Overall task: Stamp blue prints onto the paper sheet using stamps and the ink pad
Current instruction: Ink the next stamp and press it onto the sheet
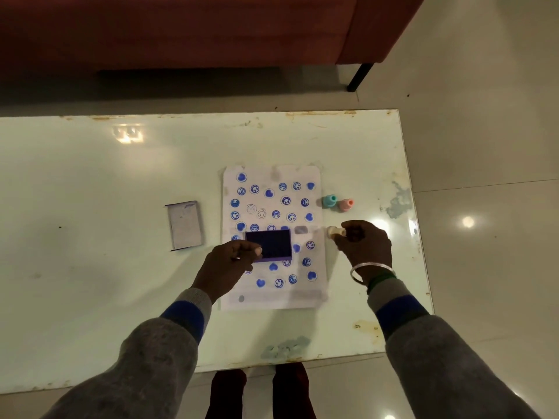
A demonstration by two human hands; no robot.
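A white paper sheet [302, 293] lies on the table, covered with several round blue prints. The open ink pad [270, 242], dark blue with a purple rim, rests on the sheet's lower left part. My left hand [228, 266] grips the pad's near left edge with thumb and fingers. My right hand [364, 246] is just right of the sheet, closed around a cream stamp [335, 232] that sticks out to the left. A teal stamp [329, 200] and a pink stamp [346, 205] stand upright beyond my right hand.
The ink pad's lid [185, 224] lies left of the sheet. The pale glossy table [90, 192] has worn edges; its right edge runs close to my right hand. A red-brown sofa [181, 28] stands behind the table. My feet show below the near edge.
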